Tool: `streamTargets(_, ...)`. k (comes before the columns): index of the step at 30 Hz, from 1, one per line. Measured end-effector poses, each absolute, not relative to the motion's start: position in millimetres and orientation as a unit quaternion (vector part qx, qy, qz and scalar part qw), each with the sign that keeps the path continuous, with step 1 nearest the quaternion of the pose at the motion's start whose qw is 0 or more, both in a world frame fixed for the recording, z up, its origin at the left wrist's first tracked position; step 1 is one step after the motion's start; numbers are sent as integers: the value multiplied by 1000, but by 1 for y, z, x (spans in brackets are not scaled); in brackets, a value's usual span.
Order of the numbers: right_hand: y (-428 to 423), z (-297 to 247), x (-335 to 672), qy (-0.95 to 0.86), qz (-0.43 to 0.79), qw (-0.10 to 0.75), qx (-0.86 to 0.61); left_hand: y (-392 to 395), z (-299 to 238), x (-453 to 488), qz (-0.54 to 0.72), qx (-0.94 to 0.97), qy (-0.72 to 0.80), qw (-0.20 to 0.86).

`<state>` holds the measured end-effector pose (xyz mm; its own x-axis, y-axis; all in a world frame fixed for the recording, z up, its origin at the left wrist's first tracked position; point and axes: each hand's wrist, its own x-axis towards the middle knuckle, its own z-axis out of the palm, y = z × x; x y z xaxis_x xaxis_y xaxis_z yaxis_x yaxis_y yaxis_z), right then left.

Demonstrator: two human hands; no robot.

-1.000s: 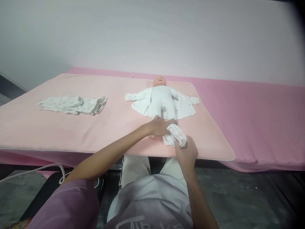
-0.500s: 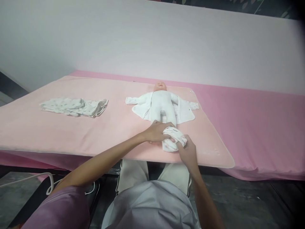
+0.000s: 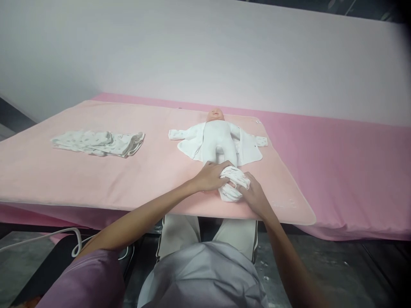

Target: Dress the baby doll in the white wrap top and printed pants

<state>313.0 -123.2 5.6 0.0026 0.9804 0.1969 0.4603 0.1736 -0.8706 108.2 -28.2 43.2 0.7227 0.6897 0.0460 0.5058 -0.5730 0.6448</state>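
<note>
A baby doll [image 3: 219, 139] in white lies on its back, head away from me, with a white baby jacket [image 3: 252, 149] spread open beneath it and its sleeves out to both sides. At the doll's feet, a pair of white printed baby pants [image 3: 231, 194] is bunched into a ring. My left hand [image 3: 211, 176] is closed on the left edge of the pants, over the doll's lower legs. Fingers of my right hand [image 3: 256, 194] grip the right side of the bunched cloth, the thumb at its opening. The doll's feet are hidden by hands and cloth.
A folded stack of printed baby clothes [image 3: 99, 143] lies to the left on the light pink mat [image 3: 154, 171]. The mat covers part of a darker pink sheet [image 3: 346, 171]. A white wall [image 3: 205, 55] rises behind. At lower left hangs a white cable [image 3: 75, 244].
My right hand has shifted slightly up and turned inward, pushing its fingers further into the bunched pants. The cloth has moved a little towards the doll. My left hand stays nearly in place.
</note>
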Motion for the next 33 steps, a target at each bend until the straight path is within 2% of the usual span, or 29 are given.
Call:
streamTargets(2, -123, 8, 314, -631, 324, 437, -553, -28, 41, 109, 144, 877, 342, 304)
streamTargets(6, -123, 17, 313, -574, 448, 426, -537, -30, 42, 109, 137, 887, 337, 285)
streamTargets(10, -126, 19, 310, -539, 447, 420, -577, -31, 50, 105, 140, 884, 331, 300)
streamTargets(14, -128, 7, 310, -505, 444, 478, -566, -30, 57, 100, 150, 857, 323, 373)
streamTargets(18, -126, -11, 306, -400, 483, 563, -538, -28, 54, 98, 169, 842, 333, 391)
streamTargets(21, -123, -14, 304, -381, 489, 588, -520, -27, 49, 97, 186, 832, 328, 408)
streamTargets(28, -118, -4, 309, -360, 574, 560, -477, -21, 43, 93, 211, 808, 300, 461)
streamTargets(30, -118, -3, 311, -402, 560, 543, -480, -20, 41, 92, 217, 803, 292, 472)
streamTargets(33, -120, -2, 316, -526, 472, 512, -487, -18, 39, 91, 227, 794, 278, 491)
